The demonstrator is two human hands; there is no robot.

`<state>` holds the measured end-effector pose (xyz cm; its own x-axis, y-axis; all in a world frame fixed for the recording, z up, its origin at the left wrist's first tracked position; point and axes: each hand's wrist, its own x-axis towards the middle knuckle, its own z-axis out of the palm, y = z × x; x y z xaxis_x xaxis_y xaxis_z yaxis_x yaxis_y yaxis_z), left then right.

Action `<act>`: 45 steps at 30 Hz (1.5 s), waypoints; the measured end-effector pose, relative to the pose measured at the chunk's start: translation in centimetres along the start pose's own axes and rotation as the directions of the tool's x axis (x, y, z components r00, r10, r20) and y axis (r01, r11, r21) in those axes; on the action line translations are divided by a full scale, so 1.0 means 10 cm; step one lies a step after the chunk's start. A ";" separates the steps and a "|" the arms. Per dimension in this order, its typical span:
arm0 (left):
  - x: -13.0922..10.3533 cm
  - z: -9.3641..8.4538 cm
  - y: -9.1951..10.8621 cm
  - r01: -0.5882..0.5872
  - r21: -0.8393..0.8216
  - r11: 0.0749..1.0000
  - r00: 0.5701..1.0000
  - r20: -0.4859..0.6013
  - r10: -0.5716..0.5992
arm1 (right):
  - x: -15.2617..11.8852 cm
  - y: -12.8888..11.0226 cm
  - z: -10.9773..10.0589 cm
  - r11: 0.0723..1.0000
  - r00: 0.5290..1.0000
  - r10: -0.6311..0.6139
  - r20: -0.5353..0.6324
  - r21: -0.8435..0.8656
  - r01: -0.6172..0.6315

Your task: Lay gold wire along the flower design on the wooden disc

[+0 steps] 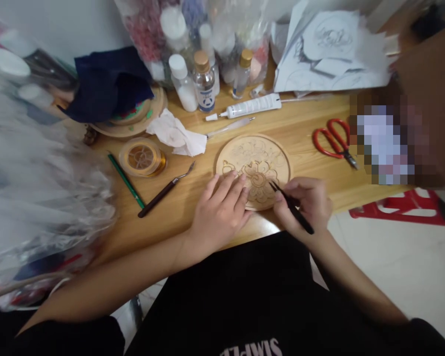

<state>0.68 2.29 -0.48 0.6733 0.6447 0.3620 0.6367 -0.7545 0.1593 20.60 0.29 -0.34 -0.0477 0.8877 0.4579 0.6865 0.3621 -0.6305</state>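
Observation:
A round wooden plaque (269, 148) lies on the table near its front edge. A flower pattern covers it, with gold outlines on the lower flower and thin drawn lines above. My left hand (218, 210) rests flat, its spread fingertips on the plaque's left side. In my right hand (307, 202) are black tweezers (294, 211), gripped between thumb and fingers. Their two tips point at the gold flower and stand slightly apart. Whether they touch the surface or hold anything is too small to tell.
Left of the plaque lie a spool of gold wire (142, 157), a green pencil (126, 181), a dark-handled tool (163, 194) and crumpled tissue (178, 133). Behind are a white tube (254, 105) and small bottles (204, 81). Red-handled scissors (335, 141) lie right; plastic bags (40, 173) crowd the left.

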 end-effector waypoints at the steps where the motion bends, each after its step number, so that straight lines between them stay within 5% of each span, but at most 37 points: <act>1: 0.01 0.00 0.02 0.003 0.019 1.000 1.000 -0.004 -0.003 | 0.05 0.01 0.00 0.999 0.998 -0.042 0.038 -0.004 0.042; 8: 0.02 0.02 -0.01 -0.008 0.002 1.000 1.000 -0.015 0.008 | 0.27 0.06 0.09 0.971 0.934 -0.227 0.275 -0.013 0.240; 27: -0.01 0.06 -0.03 0.020 -0.044 0.999 1.000 -0.015 -0.020 | 0.18 -0.04 0.18 0.960 0.944 -0.129 0.303 -0.200 0.195; 45: 0.00 0.05 -0.03 0.028 -0.032 0.999 0.999 -0.026 -0.029 | 0.25 0.00 0.15 0.929 0.900 -0.264 0.347 -0.160 0.334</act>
<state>0.67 2.57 -1.04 0.6445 0.6630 0.3809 0.6430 -0.7395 0.1991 19.37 2.95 -0.17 -0.4756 0.8019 0.3615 0.7377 0.5875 -0.3327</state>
